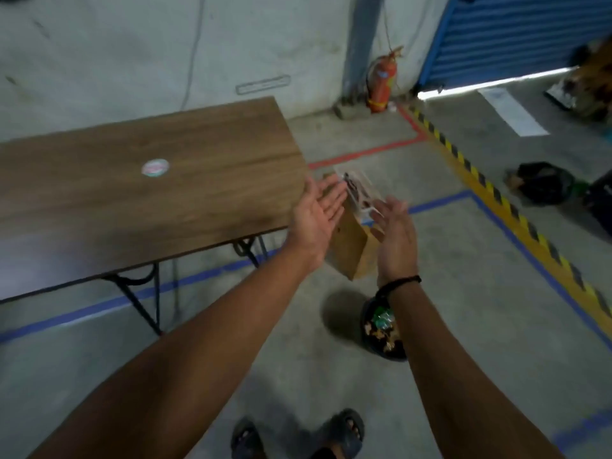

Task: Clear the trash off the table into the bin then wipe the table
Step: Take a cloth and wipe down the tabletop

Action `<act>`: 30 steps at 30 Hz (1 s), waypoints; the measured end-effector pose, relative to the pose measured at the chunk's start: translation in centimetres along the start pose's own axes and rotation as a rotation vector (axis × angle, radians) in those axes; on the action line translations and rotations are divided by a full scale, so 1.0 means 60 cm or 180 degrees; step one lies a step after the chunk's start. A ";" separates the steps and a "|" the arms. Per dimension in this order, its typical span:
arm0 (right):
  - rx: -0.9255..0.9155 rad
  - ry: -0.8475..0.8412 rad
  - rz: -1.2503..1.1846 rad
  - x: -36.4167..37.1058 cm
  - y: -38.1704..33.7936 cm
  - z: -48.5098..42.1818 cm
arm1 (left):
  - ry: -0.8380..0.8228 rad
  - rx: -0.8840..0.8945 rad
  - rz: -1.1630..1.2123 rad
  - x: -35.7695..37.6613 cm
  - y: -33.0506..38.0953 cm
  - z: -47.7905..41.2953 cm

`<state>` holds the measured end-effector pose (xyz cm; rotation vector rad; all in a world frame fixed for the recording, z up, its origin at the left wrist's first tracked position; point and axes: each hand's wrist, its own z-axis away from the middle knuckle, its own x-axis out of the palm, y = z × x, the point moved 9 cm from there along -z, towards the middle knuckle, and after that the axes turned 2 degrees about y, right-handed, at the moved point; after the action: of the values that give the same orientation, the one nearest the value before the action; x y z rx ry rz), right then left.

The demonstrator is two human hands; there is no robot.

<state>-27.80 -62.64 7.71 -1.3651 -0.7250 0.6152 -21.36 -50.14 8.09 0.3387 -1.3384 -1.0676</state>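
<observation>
A brown paper bag (352, 246) with clear plastic wrappers (359, 193) on top hangs in the air just past the right end of the wooden table (198, 180). My left hand (314, 213) and my right hand (395, 233) flank it with fingers straight, pressing it between the palms as far as I can tell. Directly below, on the floor, stands a black bin (381, 329) holding green and brown scraps; my right forearm covers part of it. A round white sticker-like lid (155, 167) lies on the tabletop.
The table has black folding legs (142, 303). A red fire extinguisher (381, 81) stands by the far wall. A black bag (543, 182) lies on the floor at right near yellow-black hazard tape (490, 190). My sandalled feet (298, 435) show at the bottom.
</observation>
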 end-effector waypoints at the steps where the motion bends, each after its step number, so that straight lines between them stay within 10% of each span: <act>1: -0.0045 -0.0122 -0.0039 0.044 -0.015 0.010 | 0.0095 0.0148 0.0039 -0.021 0.045 0.009; 12: -0.0186 -0.0751 -0.0219 0.372 -0.073 0.090 | 0.0482 0.1104 -0.0084 -0.232 0.340 0.088; 21: -0.0321 -0.0524 -0.0084 0.367 -0.071 -0.046 | 0.0135 0.0827 -0.0535 -0.157 0.292 -0.052; 30: -0.0150 -0.0164 0.0351 0.306 0.029 -0.325 | 0.0059 0.0976 -0.2543 -0.073 0.185 -0.365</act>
<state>-1.03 -61.03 6.74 -1.4441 -0.7127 0.7268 3.58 -48.87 7.80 1.1777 -1.3769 -1.4934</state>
